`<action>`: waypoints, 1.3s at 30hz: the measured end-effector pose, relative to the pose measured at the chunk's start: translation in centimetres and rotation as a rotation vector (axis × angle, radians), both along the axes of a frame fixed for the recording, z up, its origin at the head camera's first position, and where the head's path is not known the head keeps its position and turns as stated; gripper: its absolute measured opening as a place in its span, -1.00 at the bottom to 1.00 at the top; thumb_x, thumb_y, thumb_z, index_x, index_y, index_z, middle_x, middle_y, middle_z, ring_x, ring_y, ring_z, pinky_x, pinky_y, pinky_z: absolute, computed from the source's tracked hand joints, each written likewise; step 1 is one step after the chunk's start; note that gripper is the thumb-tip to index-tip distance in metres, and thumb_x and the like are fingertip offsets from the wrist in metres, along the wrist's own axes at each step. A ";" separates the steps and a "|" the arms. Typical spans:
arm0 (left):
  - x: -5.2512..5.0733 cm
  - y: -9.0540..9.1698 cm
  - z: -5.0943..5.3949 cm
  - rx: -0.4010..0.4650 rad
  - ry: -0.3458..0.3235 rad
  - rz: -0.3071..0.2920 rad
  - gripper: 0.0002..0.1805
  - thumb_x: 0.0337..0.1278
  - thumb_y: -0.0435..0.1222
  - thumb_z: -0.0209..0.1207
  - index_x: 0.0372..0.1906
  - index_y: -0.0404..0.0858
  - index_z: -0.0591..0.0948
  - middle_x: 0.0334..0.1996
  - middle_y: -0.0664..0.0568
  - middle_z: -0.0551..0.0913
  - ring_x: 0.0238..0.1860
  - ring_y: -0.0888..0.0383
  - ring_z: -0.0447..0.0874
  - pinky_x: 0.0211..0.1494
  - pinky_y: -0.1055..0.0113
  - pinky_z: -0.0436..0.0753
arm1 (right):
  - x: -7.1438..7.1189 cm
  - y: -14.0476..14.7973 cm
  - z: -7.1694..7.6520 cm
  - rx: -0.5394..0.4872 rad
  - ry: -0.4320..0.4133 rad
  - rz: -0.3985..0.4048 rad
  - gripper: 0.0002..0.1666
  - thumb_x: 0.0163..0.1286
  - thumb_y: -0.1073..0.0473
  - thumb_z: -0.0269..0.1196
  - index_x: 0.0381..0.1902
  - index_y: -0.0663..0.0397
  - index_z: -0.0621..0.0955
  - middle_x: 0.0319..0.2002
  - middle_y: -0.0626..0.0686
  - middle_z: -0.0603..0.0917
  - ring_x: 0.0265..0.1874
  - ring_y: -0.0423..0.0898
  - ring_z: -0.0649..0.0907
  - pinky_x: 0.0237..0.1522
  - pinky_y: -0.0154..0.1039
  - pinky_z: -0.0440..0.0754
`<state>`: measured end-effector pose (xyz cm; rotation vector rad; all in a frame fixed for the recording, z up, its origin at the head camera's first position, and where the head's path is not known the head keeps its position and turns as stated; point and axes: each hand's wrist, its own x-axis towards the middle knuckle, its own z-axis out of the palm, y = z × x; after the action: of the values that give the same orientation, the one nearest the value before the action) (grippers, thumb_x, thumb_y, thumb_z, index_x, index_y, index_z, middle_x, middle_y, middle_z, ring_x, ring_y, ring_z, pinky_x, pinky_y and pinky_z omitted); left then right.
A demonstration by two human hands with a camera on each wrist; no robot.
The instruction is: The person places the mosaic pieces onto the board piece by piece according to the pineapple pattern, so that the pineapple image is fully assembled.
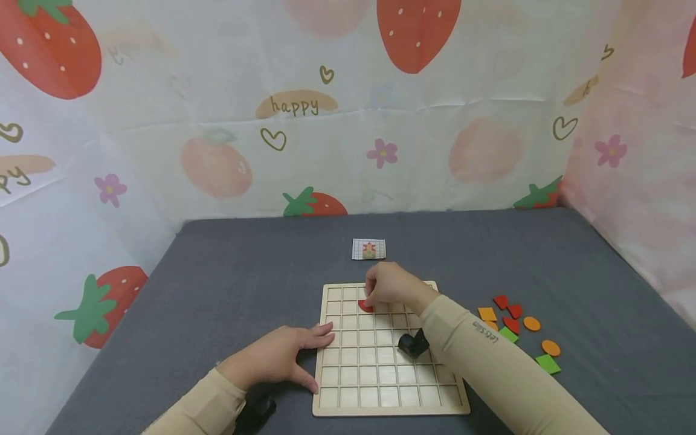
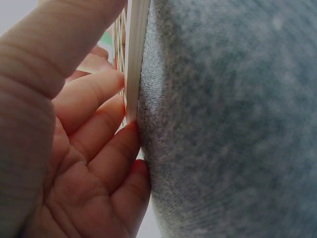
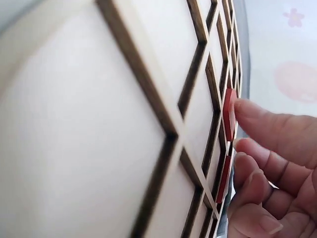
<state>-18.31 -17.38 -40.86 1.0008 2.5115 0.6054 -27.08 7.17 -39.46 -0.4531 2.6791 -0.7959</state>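
Note:
A pale wooden grid board (image 1: pixel 348 377) lies on the table. My left hand (image 1: pixel 274 356) rests along its left edge, thumb near the lower corner and fingers extended onto the rim. In the left wrist view, fingertips (image 2: pixel 130 136) touch the board's side (image 2: pixel 134 64). Over the board's far rows is my right hand (image 1: pixel 397 286), fingers bent down. It pinches a red piece (image 1: pixel 365 306) at a cell. The right wrist view shows the thumb (image 3: pixel 250 110) against this red piece (image 3: pixel 229 116); a second red piece (image 3: pixel 224 181) sits beside it, under the other fingers.
Right of the board lie loose red pieces (image 1: pixel 501 301), orange squares (image 1: pixel 487 314), orange rounds (image 1: pixel 531 324) and green squares (image 1: pixel 547 364). A small pattern card (image 1: pixel 368 249) lies beyond the board. Printed cloth (image 1: pixel 413 151) hangs behind the grey table (image 1: pixel 244 266).

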 end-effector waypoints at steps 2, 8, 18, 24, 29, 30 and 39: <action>0.0 0.0 0.0 0.002 0.001 -0.001 -0.02 -0.41 0.16 0.33 0.30 -0.11 0.33 0.34 0.10 0.22 0.29 0.15 0.25 0.24 0.17 0.32 | 0.0 0.0 0.0 0.007 -0.003 0.000 -0.74 -0.05 0.12 0.45 -0.66 0.00 0.55 -0.63 -0.07 0.53 -0.61 -0.15 0.43 -0.55 -0.30 0.37; 0.1 0.1 0.2 0.011 -0.003 -0.001 -0.02 -0.40 0.15 0.34 0.30 -0.12 0.34 0.34 0.09 0.23 0.29 0.14 0.25 0.24 0.17 0.33 | 0.2 0.0 -0.1 0.022 0.007 0.003 -0.69 -0.09 0.09 0.47 -0.69 0.00 0.52 -0.67 -0.07 0.49 -0.63 -0.17 0.42 -0.57 -0.31 0.36; -0.2 -0.1 -0.3 0.013 0.022 -0.015 -0.01 -0.42 0.19 0.32 0.30 -0.10 0.34 0.33 0.11 0.23 0.29 0.15 0.25 0.23 0.20 0.34 | 0.2 0.6 0.5 0.005 -0.024 -0.004 -0.76 -0.02 0.08 0.43 -0.63 0.00 0.57 -0.60 -0.05 0.56 -0.58 -0.14 0.46 -0.52 -0.27 0.41; -0.3 -0.2 -0.5 0.017 0.015 -0.012 -0.01 -0.43 0.19 0.32 0.29 -0.11 0.34 0.33 0.11 0.23 0.29 0.16 0.25 0.23 0.20 0.34 | -0.2 2.2 1.1 -0.040 -0.027 0.013 -0.82 0.04 0.14 0.40 -0.61 0.00 0.59 -0.54 -0.05 0.58 -0.53 -0.12 0.47 -0.47 -0.25 0.43; -0.4 -0.2 -0.5 0.015 0.021 -0.010 -0.01 -0.43 0.17 0.34 0.29 -0.11 0.35 0.33 0.11 0.24 0.29 0.16 0.25 0.23 0.21 0.34 | 0.1 3.7 2.1 -0.089 -0.057 -0.011 -0.87 0.09 0.18 0.37 -0.55 0.03 0.60 -0.49 -0.02 0.58 -0.50 -0.10 0.48 -0.45 -0.23 0.44; -0.4 -0.2 -0.5 0.015 0.022 -0.010 -0.01 -0.43 0.17 0.34 0.29 -0.11 0.35 0.33 0.11 0.24 0.29 0.16 0.25 0.23 0.21 0.34 | 0.2 4.1 2.2 -0.099 -0.064 -0.019 -0.88 0.09 0.18 0.36 -0.53 0.03 0.60 -0.48 -0.02 0.58 -0.50 -0.09 0.48 -0.45 -0.22 0.46; -0.3 -0.2 -0.6 0.016 0.032 -0.012 -0.01 -0.43 0.18 0.34 0.29 -0.10 0.35 0.33 0.12 0.24 0.29 0.16 0.25 0.23 0.21 0.34 | 1.0 7.9 3.2 -0.183 -0.118 -0.045 -0.94 0.15 0.23 0.31 -0.42 0.09 0.62 -0.43 0.16 0.62 -0.45 0.05 0.55 -0.34 -0.07 0.56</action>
<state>-18.65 -17.57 -41.48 1.0389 2.5299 0.6116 -26.05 15.06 -36.28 -0.3762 2.5276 -1.0525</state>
